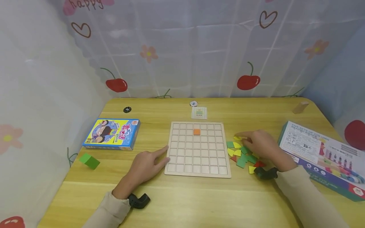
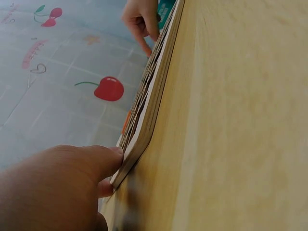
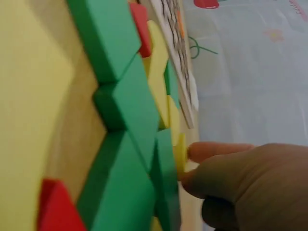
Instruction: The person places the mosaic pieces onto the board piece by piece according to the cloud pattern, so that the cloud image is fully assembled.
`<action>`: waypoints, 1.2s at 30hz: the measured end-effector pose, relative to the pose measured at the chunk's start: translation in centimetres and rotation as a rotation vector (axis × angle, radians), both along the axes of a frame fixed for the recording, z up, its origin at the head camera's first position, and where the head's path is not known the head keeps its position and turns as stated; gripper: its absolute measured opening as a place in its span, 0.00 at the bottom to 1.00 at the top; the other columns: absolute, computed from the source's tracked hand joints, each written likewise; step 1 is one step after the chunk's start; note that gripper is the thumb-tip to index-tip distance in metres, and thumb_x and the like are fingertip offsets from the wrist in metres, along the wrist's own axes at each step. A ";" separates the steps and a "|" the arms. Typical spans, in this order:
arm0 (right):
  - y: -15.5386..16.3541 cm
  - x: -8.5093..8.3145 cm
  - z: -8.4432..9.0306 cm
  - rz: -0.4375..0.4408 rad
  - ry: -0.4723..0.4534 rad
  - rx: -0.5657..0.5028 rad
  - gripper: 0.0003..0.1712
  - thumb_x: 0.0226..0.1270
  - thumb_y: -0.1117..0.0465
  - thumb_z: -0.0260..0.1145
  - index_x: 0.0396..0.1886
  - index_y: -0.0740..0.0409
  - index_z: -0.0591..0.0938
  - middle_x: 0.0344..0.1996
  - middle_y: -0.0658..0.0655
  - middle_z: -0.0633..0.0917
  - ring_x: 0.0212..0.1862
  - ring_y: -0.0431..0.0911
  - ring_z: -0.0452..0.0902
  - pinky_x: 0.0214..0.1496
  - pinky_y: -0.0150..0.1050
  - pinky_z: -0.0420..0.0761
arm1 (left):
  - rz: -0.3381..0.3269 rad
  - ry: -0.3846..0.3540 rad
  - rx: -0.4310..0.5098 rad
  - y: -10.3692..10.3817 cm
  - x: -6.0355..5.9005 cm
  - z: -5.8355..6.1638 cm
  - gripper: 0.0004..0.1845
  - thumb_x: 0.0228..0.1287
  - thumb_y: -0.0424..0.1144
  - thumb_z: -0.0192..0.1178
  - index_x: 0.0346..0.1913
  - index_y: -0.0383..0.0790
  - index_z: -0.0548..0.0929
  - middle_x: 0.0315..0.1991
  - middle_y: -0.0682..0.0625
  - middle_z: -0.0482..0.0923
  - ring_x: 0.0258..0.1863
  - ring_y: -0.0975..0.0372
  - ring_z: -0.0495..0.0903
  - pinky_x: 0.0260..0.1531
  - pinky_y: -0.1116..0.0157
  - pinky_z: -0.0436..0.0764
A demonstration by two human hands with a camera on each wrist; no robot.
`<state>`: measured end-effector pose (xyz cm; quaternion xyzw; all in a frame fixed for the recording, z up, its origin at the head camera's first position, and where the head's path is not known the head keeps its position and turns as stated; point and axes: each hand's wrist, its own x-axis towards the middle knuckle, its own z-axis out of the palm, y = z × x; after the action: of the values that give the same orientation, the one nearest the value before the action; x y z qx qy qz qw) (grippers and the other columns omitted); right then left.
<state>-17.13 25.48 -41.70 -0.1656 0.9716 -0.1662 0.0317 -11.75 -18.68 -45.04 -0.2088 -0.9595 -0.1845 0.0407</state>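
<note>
A pale wooden grid board (image 1: pixel 197 175) lies flat in the middle of the table, with an orange square tile (image 1: pixel 196 131) in one upper cell. My left hand (image 1: pixel 145 166) rests at the board's left edge, index finger and thumb extended against the rim. In the left wrist view the thumb of that hand (image 2: pixel 72 178) lies along the board's edge near a corner. My right hand (image 1: pixel 260 144) pinches a small yellow piece (image 1: pixel 237 138) between thumb and index finger, partly covering it. Below it spread green pieces (image 3: pixel 130 106), yellow quarter-round pieces (image 1: pixel 237 153) and red pieces (image 1: pixel 259 164).
A blue-and-yellow box (image 1: pixel 112 133) and a green block (image 1: pixel 89 161) stand on the left. Behind the board lie a pattern card (image 1: pixel 199 113), a white chip (image 1: pixel 193 103) and a black chip (image 1: pixel 127 109). A large game box (image 1: pixel 322 158) and a wooden block (image 1: pixel 300 107) are on the right.
</note>
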 end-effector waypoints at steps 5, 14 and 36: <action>-0.1 -0.2 0.1 -0.035 -0.026 -0.019 0.24 0.71 0.57 0.69 0.64 0.57 0.82 0.15 0.49 0.69 0.19 0.44 0.65 0.22 0.39 0.65 | -0.003 0.007 -0.005 0.0 0.0 -0.1 0.27 0.72 0.59 0.60 0.69 0.54 0.80 0.09 0.64 0.51 0.12 0.70 0.49 0.15 0.67 0.55; -1.3 -1.4 0.1 0.015 0.005 0.033 0.20 0.68 0.51 0.72 0.53 0.59 0.86 0.18 0.48 0.75 0.23 0.44 0.68 0.27 0.40 0.69 | -0.005 0.009 0.002 0.1 -0.1 -0.1 0.27 0.72 0.59 0.60 0.69 0.53 0.80 0.09 0.63 0.52 0.12 0.70 0.49 0.16 0.67 0.55; -10.4 -4.7 0.6 0.250 -0.026 -0.004 0.18 0.72 0.57 0.68 0.60 0.49 0.86 0.14 0.45 0.69 0.19 0.40 0.61 0.25 0.38 0.64 | -0.002 -0.009 0.006 0.0 0.1 -0.1 0.28 0.72 0.59 0.60 0.69 0.53 0.79 0.09 0.63 0.52 0.11 0.70 0.49 0.15 0.68 0.56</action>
<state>-21.83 15.09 -41.06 -0.2834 0.9425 -0.1649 0.0642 -11.69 -18.69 -45.16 -0.2089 -0.9589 -0.1884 0.0369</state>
